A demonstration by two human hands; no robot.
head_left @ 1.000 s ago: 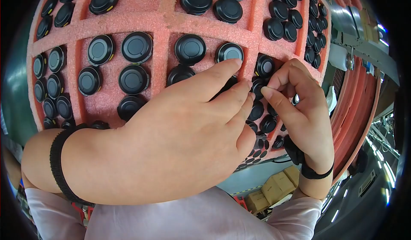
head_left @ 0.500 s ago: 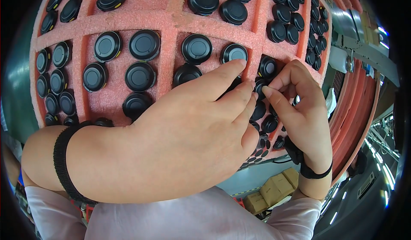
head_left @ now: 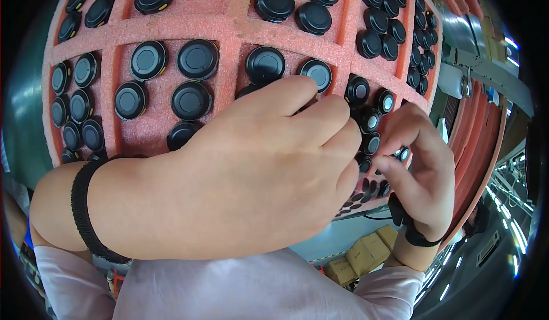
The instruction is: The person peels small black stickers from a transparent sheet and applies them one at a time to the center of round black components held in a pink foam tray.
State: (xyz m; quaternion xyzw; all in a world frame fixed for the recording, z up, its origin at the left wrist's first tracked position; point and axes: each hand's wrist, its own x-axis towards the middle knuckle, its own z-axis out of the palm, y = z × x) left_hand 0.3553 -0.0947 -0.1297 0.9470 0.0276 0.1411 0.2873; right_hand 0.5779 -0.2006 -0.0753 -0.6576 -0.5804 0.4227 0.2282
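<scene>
Black discs with pale centres (head_left: 369,119) are sitting between the two hands, in a right-hand compartment of the pink foam tray (head_left: 229,31). The right hand (head_left: 426,160) is now hanging lower and farther out than a moment ago, leaving more discs exposed for handling (its thumb and fingers are curling close, but I cannot tell whether they are pinching anything). The left hand (head_left: 274,154) is reaching across, its index finger overlapping a larger disc (head_left: 316,74); its grip is staying unclear. Cardboard boxes (head_left: 366,253) are standing beyond.

On my feed, cardboard boxes (head_left: 366,254) and pale floor (head_left: 320,240) show below the right fingers (head_left: 398,175), bright tube lights (head_left: 505,208) to their right, and a grey metal beam (head_left: 493,75) up and to the right.
</scene>
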